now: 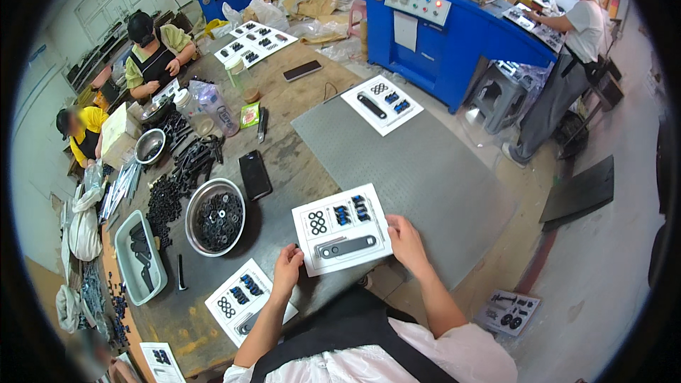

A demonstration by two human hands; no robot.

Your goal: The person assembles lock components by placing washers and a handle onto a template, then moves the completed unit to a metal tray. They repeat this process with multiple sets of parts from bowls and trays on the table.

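My left hand (287, 267) and my right hand (406, 240) grip opposite side edges of a white card (306, 210), held level over the near edge of the table. The card bears black rings, two groups of blue-and-black pieces, and a long dark bar with round marks, beside thin grey rods. To its lower left, partly behind my left forearm, lies a similar white card (231, 281). A steel bowl (242, 218) of black washers stands left of my left hand, with a black phone (255, 175) just beyond it.
A grey mat (433, 191) covers the table's right side, with another loaded card (355, 110) on it. A green tray (126, 259) and piles of black parts (164, 198) lie left. A blue machine (425, 50) stands beyond. Co-workers are at the left and far right.
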